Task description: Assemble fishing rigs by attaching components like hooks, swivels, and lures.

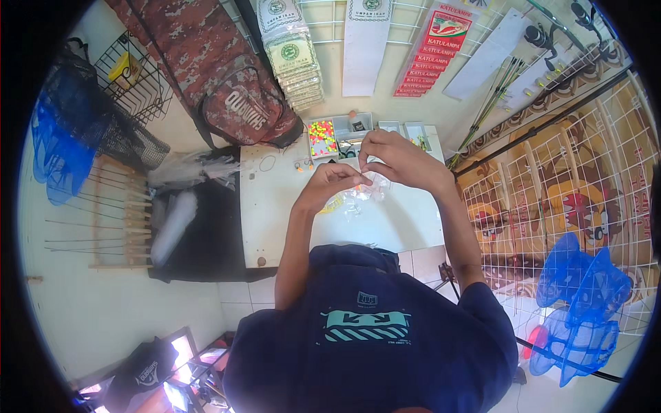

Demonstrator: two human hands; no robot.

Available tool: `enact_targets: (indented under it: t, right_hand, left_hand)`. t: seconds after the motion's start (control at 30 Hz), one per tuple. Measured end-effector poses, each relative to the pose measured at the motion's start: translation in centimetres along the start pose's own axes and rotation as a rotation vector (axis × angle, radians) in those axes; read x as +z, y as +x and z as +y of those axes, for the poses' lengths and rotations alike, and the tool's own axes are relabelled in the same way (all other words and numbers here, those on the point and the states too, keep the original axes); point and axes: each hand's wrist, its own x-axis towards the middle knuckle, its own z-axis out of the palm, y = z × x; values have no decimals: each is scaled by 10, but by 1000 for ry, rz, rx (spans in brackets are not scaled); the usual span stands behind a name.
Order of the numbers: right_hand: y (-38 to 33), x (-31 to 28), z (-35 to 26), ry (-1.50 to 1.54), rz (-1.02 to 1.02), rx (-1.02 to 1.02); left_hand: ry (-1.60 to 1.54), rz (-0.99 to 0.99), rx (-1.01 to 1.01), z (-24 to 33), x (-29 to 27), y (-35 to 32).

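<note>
Above the white table (289, 230), my two hands are raised close together. My left hand (330, 184) is closed, thumb and fingertips pinched toward the right. My right hand (396, 160) also pinches, its fingertips bent down just above the left ones. Whatever thin or small item sits between the fingertips is too small to make out. Small clear plastic bags (352, 206) lie under the hands, some with yellow and reddish bits. Behind the hands are many small pink and yellow pieces (322, 138) in a compartment, partly beside a grey organizer box (342, 126).
Small orange items (303, 166) lie left of the hands. More trays (416, 131) stand at the table's back right. A camouflage rod bag (241, 103) leans at the back left. Packets (435, 51) hang from the wall grid. Blue nets (577, 303) hang at right.
</note>
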Motion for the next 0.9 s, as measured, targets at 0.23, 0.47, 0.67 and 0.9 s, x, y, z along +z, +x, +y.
enact_targets:
  t: [0.23,0.47,0.67,0.9]
  right_hand:
    - [-6,24,15,84,206,22]
    - [-39,99,14,425,890,501]
    - [-59,141,7,1128,709,823]
    - [-58,146,8,1263,618,830]
  left_hand:
    - [25,122,39,-16,2,-3]
    - [156,279,21,-43,-2,-16]
    - [487,252,33,-42,0,-12]
    - [805,226,121,-31,14,-12]
